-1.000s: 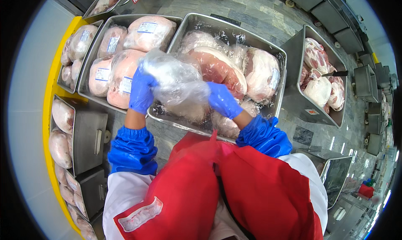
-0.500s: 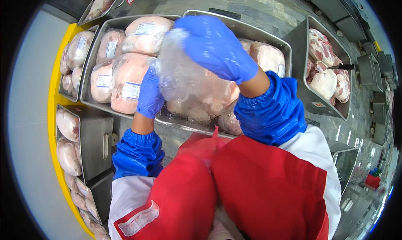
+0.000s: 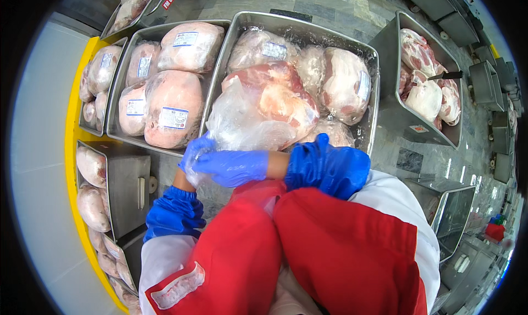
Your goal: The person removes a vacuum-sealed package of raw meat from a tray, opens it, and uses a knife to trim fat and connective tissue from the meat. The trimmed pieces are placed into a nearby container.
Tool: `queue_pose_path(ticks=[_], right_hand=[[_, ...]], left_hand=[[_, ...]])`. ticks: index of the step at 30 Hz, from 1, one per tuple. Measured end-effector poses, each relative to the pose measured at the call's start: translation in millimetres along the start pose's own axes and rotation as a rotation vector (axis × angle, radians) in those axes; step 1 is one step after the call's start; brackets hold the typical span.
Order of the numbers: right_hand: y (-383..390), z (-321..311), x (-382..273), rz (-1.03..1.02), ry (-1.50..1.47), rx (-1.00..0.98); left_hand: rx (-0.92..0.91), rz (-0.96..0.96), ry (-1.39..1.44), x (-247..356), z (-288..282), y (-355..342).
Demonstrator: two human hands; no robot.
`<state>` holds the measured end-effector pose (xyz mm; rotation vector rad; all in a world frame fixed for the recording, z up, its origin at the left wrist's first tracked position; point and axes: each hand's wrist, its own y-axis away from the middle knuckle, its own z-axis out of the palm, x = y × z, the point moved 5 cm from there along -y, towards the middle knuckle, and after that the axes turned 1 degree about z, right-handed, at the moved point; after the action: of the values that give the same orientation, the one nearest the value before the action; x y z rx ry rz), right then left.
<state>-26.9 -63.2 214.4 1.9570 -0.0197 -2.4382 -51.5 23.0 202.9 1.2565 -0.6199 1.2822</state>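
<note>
My left hand (image 3: 199,150), in a blue glove, is closed on the gathered end of a clear plastic bag (image 3: 234,114) at the near left edge of a steel bin (image 3: 376,67). Just beside it, my right hand (image 3: 234,168), gloved too, reaches across from the right and grips the same gathered plastic. The bag spreads up over the left side of a large cut of raw meat (image 3: 286,98), red with pale fat. That cut rests on other wrapped pieces in the bin. A labelled wrapped piece (image 3: 346,87) lies on the bin's right side, another (image 3: 258,50) at the back.
Left of the bin stands another steel bin (image 3: 212,32) of labelled wrapped meat. A bin (image 3: 388,76) at right holds bare meat with a dark-handled knife (image 3: 446,76) on top. More bins stand along the yellow-edged wall (image 3: 69,150) and on the tiled floor (image 3: 330,7).
My right hand has swung down and left from above the bin to join the left. Plastic has drawn toward me, uncovering the raw cut. My left hand has lowered slightly.
</note>
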Motion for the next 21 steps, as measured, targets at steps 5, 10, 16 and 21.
queue_pose_path(ticks=[5,10,16,21], right_hand=[[79,-75,-41,0.154,-0.113,0.178],[109,-115,51,-0.073,1.077,0.295],[65,-89,75,-0.012,1.368,0.360],[73,-122,72,-0.074,1.335,0.717]], left_hand=[[0.301,0.207,-0.566,0,-39,47],[0.433,0.614,-1.321,65,-41,81],[0.587,0.602,-0.981,49,-102,85],[0.605,0.533,-0.759,39,-110,78]])
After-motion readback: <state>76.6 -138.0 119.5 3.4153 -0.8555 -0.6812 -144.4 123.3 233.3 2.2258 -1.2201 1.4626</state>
